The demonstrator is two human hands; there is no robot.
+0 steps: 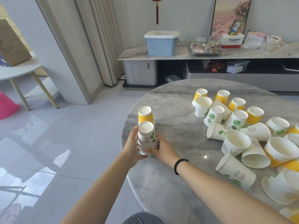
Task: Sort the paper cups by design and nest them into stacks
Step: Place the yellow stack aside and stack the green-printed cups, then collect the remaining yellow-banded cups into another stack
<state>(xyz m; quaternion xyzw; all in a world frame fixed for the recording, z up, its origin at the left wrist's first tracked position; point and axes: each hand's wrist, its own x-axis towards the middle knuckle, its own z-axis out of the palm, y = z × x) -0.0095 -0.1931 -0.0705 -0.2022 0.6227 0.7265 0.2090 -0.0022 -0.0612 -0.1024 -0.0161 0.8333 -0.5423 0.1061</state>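
Note:
At the left edge of the round grey marble table stands an upside-down stack of white cups with a green leaf print. My left hand and my right hand both clasp its lower part from either side. Right behind it stands an upside-down stack of yellow-ribbed cups, touching or nearly touching the white stack. A loose pile of mixed cups, green-leaf and yellow-ribbed, some upright, some upside down, some on their sides, covers the table's right part.
Grey tiled floor lies left of the table. A low sideboard at the back carries a blue lidded box, a metal tray and clutter. A small table and a pink object are at far left.

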